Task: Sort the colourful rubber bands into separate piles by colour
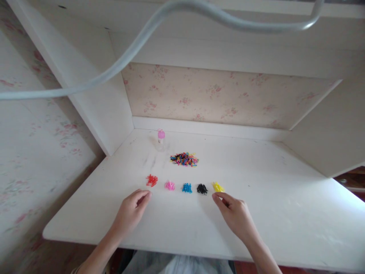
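My left hand (135, 205) is closed, thumb and fingertips together, just in front of a small pile of red rubber bands (152, 180). At the front edge of the yellow rubber bands (218, 187), my right hand (232, 210) is closed in a pinch. Whatever either pinch holds, if anything, is too small to make out. Between the hands lie separate piles of pink rubber bands (169, 185), blue rubber bands (187, 188) and black rubber bands (202, 189). Behind this row is a larger heap of mixed-colour rubber bands (184, 159).
A clear bottle with a pink lid (161, 139) stands behind the mixed heap, to its left. All this is on a white desk (273, 213) with side panels and a shelf above. A pale cable (125, 57) hangs across the upper view.
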`<state>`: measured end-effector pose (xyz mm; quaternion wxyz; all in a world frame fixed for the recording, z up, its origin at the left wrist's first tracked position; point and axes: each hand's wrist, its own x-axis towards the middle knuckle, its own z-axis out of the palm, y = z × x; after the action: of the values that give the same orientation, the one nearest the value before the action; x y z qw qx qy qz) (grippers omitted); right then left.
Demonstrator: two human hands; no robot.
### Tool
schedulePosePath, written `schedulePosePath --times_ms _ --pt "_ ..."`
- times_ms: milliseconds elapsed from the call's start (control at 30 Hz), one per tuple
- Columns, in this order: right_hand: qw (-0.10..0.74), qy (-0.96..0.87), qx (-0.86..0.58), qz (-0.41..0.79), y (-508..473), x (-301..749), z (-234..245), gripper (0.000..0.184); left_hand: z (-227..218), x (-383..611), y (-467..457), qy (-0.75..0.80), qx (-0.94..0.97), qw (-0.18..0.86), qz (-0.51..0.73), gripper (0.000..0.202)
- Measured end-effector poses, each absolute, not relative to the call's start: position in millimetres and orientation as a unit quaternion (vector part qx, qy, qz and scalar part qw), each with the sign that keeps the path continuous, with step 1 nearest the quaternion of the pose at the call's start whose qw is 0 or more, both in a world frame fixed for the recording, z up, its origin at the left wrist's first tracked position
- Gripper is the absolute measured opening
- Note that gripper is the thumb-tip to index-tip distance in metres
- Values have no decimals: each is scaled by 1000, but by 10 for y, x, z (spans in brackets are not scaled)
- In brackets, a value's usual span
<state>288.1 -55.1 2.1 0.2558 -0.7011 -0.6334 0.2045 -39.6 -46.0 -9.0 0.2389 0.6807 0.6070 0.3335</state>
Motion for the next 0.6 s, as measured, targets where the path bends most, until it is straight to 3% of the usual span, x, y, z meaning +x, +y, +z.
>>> schedulePosePath --times_ms 133,267,600 --pt "195 -698 -669 164 -189 2672 273 36 -156 -469 -474 630 629 277 363 33" --pt "81 -705 -697 103 355 2576 340 34 -164 -483 -475 610 639 294 365 30" --pt "5 -702 -706 89 1064 2563 46 32 -209 -512 -474 581 670 292 359 26"
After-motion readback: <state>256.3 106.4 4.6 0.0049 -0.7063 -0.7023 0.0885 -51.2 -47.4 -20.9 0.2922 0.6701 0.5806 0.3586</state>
